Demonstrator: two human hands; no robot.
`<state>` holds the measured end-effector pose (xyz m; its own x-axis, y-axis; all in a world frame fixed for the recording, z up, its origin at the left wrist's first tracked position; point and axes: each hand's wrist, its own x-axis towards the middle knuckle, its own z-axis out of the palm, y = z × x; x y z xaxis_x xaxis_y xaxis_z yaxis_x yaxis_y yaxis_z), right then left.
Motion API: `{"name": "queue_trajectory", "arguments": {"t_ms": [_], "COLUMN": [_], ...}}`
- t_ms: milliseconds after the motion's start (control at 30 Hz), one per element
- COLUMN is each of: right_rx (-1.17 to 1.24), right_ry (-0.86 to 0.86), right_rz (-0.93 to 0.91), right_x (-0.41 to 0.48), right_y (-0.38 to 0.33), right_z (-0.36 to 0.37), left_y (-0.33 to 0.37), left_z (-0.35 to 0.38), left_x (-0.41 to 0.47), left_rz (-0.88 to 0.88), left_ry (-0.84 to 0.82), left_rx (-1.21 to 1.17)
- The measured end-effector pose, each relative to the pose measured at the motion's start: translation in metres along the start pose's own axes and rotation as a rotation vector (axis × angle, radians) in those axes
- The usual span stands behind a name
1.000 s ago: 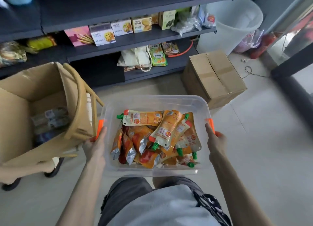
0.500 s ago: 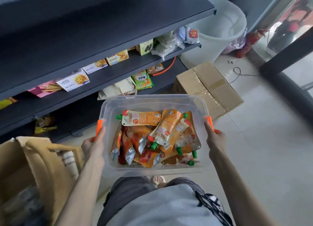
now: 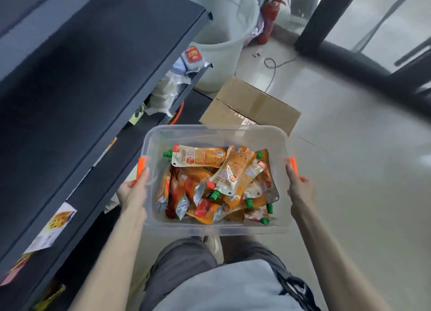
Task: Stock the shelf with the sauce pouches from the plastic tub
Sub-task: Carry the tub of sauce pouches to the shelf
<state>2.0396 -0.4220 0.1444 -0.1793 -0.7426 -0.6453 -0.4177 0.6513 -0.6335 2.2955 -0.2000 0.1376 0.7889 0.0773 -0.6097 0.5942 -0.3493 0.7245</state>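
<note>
Pouches first: the sauce pouches (image 3: 224, 182) lie in a loose heap in the plastic tub (image 3: 217, 130), which the person carries at about waist height, clear of the floor, with the dark shelf (image 3: 81, 65) running close along its left side. Both hands are clamped on the tub. The left hand (image 3: 134, 194) grips the left rim just below an orange clip (image 3: 141, 168), and the right hand (image 3: 299, 189) grips the right rim.

To my eye the main risk is the tight gap on the left. A small swing could knock the tub's far left corner against the shelf edge, and the heap would then slide. With both hands busy, no pouch can come out yet. Letting go with one hand while the tub hangs in the air would likely tip it (the pouches look slick enough to spill). A cardboard box (image 3: 251, 105) sits on the floor just beyond the tub, near a white bucket (image 3: 224, 42), so a blind step forward could catch on it.

Compared with half a second ago, the shelf has swung from across the far side to along the left, and it looks much nearer. The brown carton and cart at the near left are gone from view. The grip and the lie of the pouches look unchanged.
</note>
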Motion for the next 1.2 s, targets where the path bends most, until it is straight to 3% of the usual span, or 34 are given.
{"name": "queue_trajectory", "arguments": {"t_ms": [633, 1033, 1200], "right_rx": [0.195, 0.273, 0.251], "right_ry": [0.259, 0.360, 0.385], "right_rz": [0.180, 0.261, 0.241], "right_x": [0.202, 0.354, 0.388], "right_y": [-0.108, -0.101, -0.077], "right_z": [0.048, 0.133, 0.153], "left_y": [0.133, 0.114, 0.093], "left_z": [0.301, 0.478, 0.504], "left_x": [0.118, 0.240, 0.265], "left_rz": [0.043, 0.140, 0.197], "left_ry": [-0.256, -0.349, -0.360], "left_rx": [0.372, 0.541, 0.566]}}
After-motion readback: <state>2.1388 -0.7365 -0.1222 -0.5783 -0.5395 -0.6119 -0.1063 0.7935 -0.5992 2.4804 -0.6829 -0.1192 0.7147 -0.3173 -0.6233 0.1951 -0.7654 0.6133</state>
